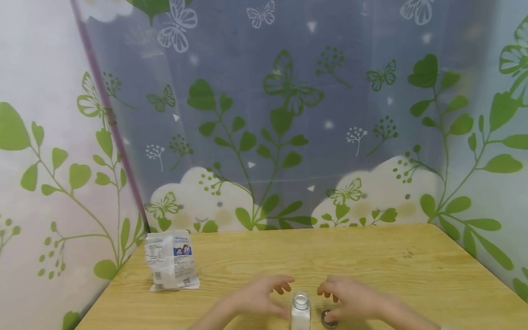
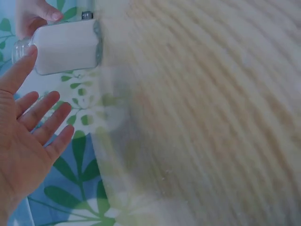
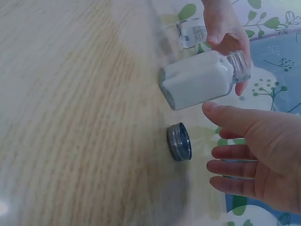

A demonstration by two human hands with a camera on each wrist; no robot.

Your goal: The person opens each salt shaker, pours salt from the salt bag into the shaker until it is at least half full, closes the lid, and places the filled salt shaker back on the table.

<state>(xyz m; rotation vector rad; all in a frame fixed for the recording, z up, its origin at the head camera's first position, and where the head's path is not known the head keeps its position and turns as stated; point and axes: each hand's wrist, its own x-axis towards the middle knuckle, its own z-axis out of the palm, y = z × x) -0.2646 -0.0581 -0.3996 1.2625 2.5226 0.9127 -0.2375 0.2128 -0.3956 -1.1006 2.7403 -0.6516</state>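
Observation:
A clear glass jar (image 1: 301, 313) filled with white powder stands upright and uncapped at the table's near edge. Its threaded neck (image 3: 239, 66) shows bare in the right wrist view. To the jar's left is my left hand (image 1: 259, 295), fingers spread and relaxed, holding nothing; in the left wrist view the hand (image 2: 28, 141) has its thumb in front of the jar (image 2: 68, 47). My right hand (image 1: 354, 295) hovers to the right with loosely bent fingers, also holding nothing. Below it, a metal screw lid (image 3: 179, 142) lies on the table beside the jar.
A white printed packet (image 1: 171, 261) stands at the table's left side. The wooden table (image 1: 313, 252) reaches back to a hanging cloth (image 1: 255, 114) with leaves and butterflies, and similar cloth flanks it on both sides.

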